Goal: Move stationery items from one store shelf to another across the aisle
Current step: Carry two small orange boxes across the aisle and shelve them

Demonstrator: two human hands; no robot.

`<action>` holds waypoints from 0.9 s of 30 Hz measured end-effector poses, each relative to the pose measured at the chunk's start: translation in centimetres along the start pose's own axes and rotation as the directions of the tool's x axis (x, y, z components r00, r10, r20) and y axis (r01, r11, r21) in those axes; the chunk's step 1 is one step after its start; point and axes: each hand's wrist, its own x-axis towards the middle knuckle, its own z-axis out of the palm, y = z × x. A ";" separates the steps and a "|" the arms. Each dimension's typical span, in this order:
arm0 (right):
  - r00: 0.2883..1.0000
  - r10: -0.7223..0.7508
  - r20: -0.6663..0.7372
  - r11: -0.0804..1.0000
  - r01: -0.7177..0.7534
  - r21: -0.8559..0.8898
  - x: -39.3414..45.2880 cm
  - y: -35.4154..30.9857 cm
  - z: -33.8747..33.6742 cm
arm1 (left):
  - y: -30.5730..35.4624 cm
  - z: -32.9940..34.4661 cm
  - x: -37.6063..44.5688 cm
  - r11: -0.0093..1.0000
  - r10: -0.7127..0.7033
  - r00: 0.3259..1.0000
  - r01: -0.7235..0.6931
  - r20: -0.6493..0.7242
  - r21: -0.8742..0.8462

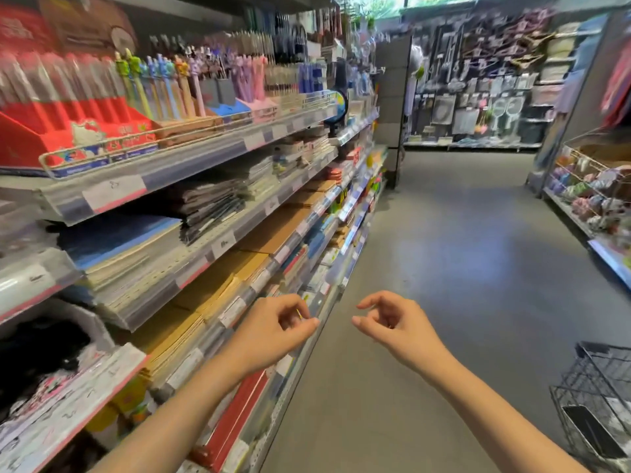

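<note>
A long stationery shelf (191,158) runs down my left side. Its top tier holds rows of novelty pens (160,87) in red and brown display boxes. Lower tiers carry stacks of notebooks (211,206), blue pads (116,240) and brown kraft notebooks (239,271). My left hand (276,327) hovers in front of the lower tiers with its fingers loosely curled, holding nothing I can make out. My right hand (396,322) floats over the aisle floor, fingers curled and apart, with nothing in it. The view is motion-blurred.
The grey aisle floor (461,268) stretches ahead. Across the aisle on the right stands a shelf (594,199) with wire bins of small colourful items. A dark wire basket (601,401) sits at the lower right. A wall of hanging goods (478,90) closes the far end.
</note>
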 end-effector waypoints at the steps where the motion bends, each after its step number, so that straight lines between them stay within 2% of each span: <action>1: 1.000 0.002 -0.005 1.000 -0.003 -0.007 1.5 0.6 -0.7 | -0.3 0.4 1.8 1.000 0.005 1.000 -0.004 0.009 -0.022; 10: 1.000 0.003 -0.025 1.000 -0.002 0.013 17.7 8.0 -8.7 | -3.1 5.3 18.9 1.000 -0.003 1.000 0.003 0.022 -0.013; 19: 0.983 -0.102 0.155 0.993 0.109 -0.043 36.4 11.7 -15.9 | -4.3 8.4 36.1 0.998 -0.068 0.986 0.065 -0.153 -0.026; 23: 0.969 -0.107 0.222 0.994 0.101 0.037 43.7 13.5 -16.1 | -6.5 8.3 41.2 0.989 -0.133 0.963 0.145 -0.236 0.033; 27: 0.948 -0.133 0.291 0.990 0.115 0.078 50.5 15.3 -14.7 | -9.3 7.5 45.8 0.976 -0.193 0.945 0.212 -0.264 0.042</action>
